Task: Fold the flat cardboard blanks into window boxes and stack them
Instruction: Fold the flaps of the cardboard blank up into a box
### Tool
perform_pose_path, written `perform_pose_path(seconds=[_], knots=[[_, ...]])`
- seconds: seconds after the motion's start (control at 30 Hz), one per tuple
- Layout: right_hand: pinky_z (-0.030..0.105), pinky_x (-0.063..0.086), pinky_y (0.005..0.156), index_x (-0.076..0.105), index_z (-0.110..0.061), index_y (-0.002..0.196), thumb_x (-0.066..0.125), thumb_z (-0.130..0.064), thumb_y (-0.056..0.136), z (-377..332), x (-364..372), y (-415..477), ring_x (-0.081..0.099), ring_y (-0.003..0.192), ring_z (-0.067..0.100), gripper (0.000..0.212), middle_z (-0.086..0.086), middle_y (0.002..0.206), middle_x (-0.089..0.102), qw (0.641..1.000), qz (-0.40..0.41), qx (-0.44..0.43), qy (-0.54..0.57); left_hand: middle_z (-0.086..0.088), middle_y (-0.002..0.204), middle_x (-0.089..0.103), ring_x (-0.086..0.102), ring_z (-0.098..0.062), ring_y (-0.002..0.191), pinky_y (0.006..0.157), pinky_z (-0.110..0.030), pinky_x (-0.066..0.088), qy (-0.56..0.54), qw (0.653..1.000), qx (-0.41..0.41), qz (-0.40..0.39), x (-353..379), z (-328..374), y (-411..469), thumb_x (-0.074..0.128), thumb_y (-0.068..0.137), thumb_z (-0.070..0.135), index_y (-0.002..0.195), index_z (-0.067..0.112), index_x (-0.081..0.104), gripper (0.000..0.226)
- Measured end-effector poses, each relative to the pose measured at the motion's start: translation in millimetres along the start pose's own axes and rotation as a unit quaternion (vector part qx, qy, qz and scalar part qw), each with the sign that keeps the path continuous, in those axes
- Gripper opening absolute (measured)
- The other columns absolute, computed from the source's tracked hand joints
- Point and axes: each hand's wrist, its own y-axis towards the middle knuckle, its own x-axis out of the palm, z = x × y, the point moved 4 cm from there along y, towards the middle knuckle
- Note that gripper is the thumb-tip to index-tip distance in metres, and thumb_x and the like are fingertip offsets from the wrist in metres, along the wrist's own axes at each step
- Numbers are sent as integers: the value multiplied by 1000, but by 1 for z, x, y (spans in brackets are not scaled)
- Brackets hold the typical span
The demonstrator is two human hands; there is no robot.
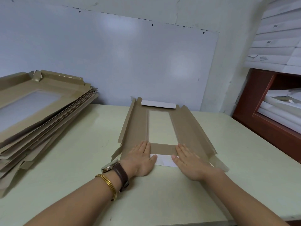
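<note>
- Head view: one cardboard blank (135, 128) lies flat mid-surface (81, 160), reaching toward the far edge. Its side strips are barely raised and no walls stand yet.
- The left hand (141, 154) and right hand (187, 158) are released, fingers straight, pressing the blank's near end.
- A pile of blanks (40, 111) sits at the left edge — folded or waiting, I cannot tell. Most of the folding looks undone.

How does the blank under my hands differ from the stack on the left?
The blank is a single sheet, pressed by the left hand and right hand; the stack is many layers, untouched. The blank's end flaps show white; the stack's top flaps show only brown. Both are brown cardboard with a window.
</note>
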Motion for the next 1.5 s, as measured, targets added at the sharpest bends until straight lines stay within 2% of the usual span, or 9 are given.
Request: perform_pose_path(seconds=[0.53,0.73,0.8,0.87,0.93,1.07,1.17,1.3,1.5], knots=[[30,-7,119,-5,-5,154,15,-39,105,6,-5,5,-17,148,17,63,6,162,-14,999,18,39,12,-2,162,-5,-8,-13,148,120,-35,-8,26,998,-25,55,1,-14,-4,11,101,37,154,11,-1,61],[27,0,119,7,-10,155,27,-35,106,1,-12,-1,-10,149,15,59,3,164,-1,994,82,-11,70,-1,159,16,4,-14,148,119,-39,-7,5,990,-5,142,-11,-9,-13,23,101,40,152,10,17,59],[22,2,116,17,-12,154,35,-31,105,0,-24,-6,-3,150,13,56,1,163,6,987,117,-38,101,-1,152,27,12,-16,146,119,-39,-2,13,980,42,192,-18,-5,-19,30,101,40,145,13,29,52],[14,5,110,28,-14,151,43,-27,103,1,-41,-13,8,149,12,52,-1,161,17,977,162,-60,125,-2,141,37,26,-21,137,116,-35,17,4,967,96,237,-24,0,-26,39,99,36,133,12,42,42],[8,11,103,37,-14,146,50,-22,100,3,-55,-22,20,144,13,49,-3,152,32,967,215,-87,107,-1,128,41,37,-21,121,100,-32,36,-19,954,133,268,-30,4,-32,48,95,28,122,11,47,32],[20,34,88,55,-22,122,61,-15,89,7,-65,-42,35,113,2,34,-17,114,43,952,268,-133,67,-2,113,43,38,-22,101,85,-33,41,5,935,175,308,-38,10,-42,53,89,16,104,10,49,17],[16,31,81,62,-22,108,67,-25,86,6,-59,-48,38,97,-4,23,-14,97,46,955,243,-165,38,0,114,46,37,-20,101,88,-30,38,45,929,212,300,-36,12,-46,44,98,28,102,10,54,21],[16,34,92,58,-25,123,64,-49,85,6,-42,-49,39,105,1,45,-13,107,44,968,181,-175,4,3,117,37,32,-17,107,95,-27,31,75,943,206,251,-31,10,-49,32,95,52,115,17,50,44],[22,36,91,59,-22,122,51,-40,97,2,-34,-44,40,100,6,31,-10,105,46,972,152,-176,-16,4,116,43,38,-16,107,91,-26,34,85,955,187,212,-26,7,-46,34,97,49,123,19,50,42]])
